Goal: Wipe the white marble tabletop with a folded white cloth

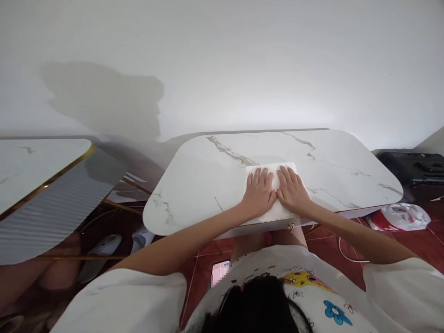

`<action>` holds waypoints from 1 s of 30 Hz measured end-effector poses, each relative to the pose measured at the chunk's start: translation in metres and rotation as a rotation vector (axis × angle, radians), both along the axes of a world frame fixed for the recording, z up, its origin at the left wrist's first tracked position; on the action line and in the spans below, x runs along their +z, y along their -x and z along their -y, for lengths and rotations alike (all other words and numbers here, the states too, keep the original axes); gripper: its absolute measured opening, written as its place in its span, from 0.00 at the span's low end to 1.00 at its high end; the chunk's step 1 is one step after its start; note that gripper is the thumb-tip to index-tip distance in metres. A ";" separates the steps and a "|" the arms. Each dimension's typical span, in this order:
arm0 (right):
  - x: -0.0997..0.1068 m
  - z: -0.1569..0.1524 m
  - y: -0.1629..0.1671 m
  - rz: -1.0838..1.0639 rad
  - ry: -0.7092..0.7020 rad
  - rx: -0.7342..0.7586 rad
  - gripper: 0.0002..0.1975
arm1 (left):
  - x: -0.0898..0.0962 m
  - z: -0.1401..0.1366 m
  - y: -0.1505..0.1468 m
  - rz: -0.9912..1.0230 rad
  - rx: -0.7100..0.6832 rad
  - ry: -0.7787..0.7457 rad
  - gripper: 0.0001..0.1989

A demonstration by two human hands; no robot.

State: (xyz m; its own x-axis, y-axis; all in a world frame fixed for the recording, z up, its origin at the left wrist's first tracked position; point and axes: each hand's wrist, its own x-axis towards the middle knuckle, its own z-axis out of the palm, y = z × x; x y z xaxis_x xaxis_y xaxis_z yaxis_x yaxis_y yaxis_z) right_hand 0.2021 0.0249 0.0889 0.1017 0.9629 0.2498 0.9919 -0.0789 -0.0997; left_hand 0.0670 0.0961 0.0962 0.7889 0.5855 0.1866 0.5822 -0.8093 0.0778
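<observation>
A square of soft white tissue or thin cloth (pixel 275 178) lies flat on a white marble-patterned tabletop (pixel 194 185), close to the near edge. My left hand (pixel 259 190) rests palm down on its left half, fingers stretched out and a little apart. On the right half lies my right hand (pixel 292 190), also flat with its fingers extended. The two thumbs almost meet in the middle. Both palms hide part of the white square, and neither hand grips it.
A second marble-topped table (pixel 38 173) with a gold edge stands at left. Behind both tables is a white wall (pixel 243 64). A black case (pixel 412 169) and a red-and-white bag (pixel 398 217) sit at right. A phone (pixel 220 273) lies below, near my legs.
</observation>
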 end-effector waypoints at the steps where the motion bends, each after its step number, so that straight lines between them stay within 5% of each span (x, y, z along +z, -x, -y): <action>1: 0.001 0.004 0.005 -0.002 0.001 0.005 0.29 | 0.000 0.004 0.005 -0.002 0.002 0.003 0.27; 6: 0.003 0.014 0.019 -0.006 0.030 0.029 0.29 | -0.002 0.014 0.020 -0.006 0.006 -0.004 0.27; 12: 0.004 -0.009 0.013 -0.015 0.024 0.049 0.29 | 0.000 -0.005 0.014 -0.005 0.018 0.030 0.28; 30: 0.002 -0.161 -0.023 -0.039 -0.022 0.063 0.29 | -0.005 -0.146 -0.022 0.172 0.088 -0.016 0.24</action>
State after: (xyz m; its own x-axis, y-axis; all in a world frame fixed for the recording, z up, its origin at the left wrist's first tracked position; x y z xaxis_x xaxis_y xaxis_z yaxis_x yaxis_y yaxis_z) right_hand 0.2251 0.1863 0.0908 0.0515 0.9619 0.2683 0.9901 -0.0142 -0.1393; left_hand 0.0887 0.2417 0.0915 0.6904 0.6467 0.3241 0.6300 -0.7578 0.1700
